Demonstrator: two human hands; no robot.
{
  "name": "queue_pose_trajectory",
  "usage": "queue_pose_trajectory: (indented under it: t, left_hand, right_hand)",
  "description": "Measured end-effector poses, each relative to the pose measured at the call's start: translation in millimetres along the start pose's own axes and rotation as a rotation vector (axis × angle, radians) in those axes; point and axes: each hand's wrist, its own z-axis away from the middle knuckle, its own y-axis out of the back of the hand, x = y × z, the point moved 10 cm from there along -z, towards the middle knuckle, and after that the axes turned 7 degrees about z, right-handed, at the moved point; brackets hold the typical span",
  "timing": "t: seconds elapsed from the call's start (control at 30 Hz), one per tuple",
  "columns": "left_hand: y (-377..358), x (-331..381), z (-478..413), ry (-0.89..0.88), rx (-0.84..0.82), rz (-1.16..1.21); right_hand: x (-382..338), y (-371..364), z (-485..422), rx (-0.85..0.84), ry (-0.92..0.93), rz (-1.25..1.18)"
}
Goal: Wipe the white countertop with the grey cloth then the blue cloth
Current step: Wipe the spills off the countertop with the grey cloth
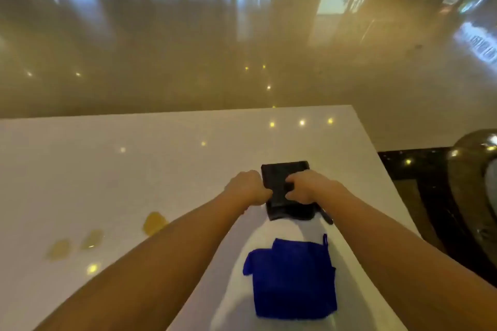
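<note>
A dark grey cloth, folded into a rectangle, lies on the white countertop toward its right side. My left hand grips the cloth's left edge. My right hand grips it near the middle, fingers curled into the fabric. Closer to me lies the blue cloth, folded, with a small loop at its top right corner; neither hand touches it. Three yellowish spills sit on the countertop left of my left forearm.
The countertop's far edge and right edge drop off to a glossy beige floor. A black speckled surface and a rounded metallic object stand to the right, below the counter's edge.
</note>
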Motion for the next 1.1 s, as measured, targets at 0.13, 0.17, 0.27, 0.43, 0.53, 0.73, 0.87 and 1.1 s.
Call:
queue_pose_trajectory:
  t: [0.13, 0.17, 0.27, 0.43, 0.53, 0.73, 0.87, 1.1]
  left_hand:
    - [-41, -4, -27, 0.009, 0.22, 0.186]
    - [-44, -4, -30, 0.022, 0.289, 0.246]
    - [-54, -4, -43, 0.063, 0.372, 0.417]
    - [-52, -15, -45, 0.092, 0.291, 0.704]
    - [-18, -50, -7, -0.037, 0.395, 0.757]
    - [50, -175, 93, -0.059, 0.685, 0.74]
    - [75, -243, 123, 0.053, 0.767, 0.752]
    - [60, -343, 178, 0.391, 0.782, 0.073]
  right_hand:
    - [26, -43, -24, 0.252, -0.1, -0.12]
    - [27, -38, -25, 0.394, -0.087, -0.177]
    - [41, -27, -27, 0.648, -0.13, -0.597]
    - [36, -50, -32, 0.289, -0.251, -1.505]
    - [-17, -47, -13, 0.133, -0.079, -1.627]
    - [-171, -46, 25, -0.04, 0.189, -1.499]
    - [-234, -51, 23, 0.046, 0.219, -1.325]
    - [-311, -53, 31, 0.586, 0.495, -0.161]
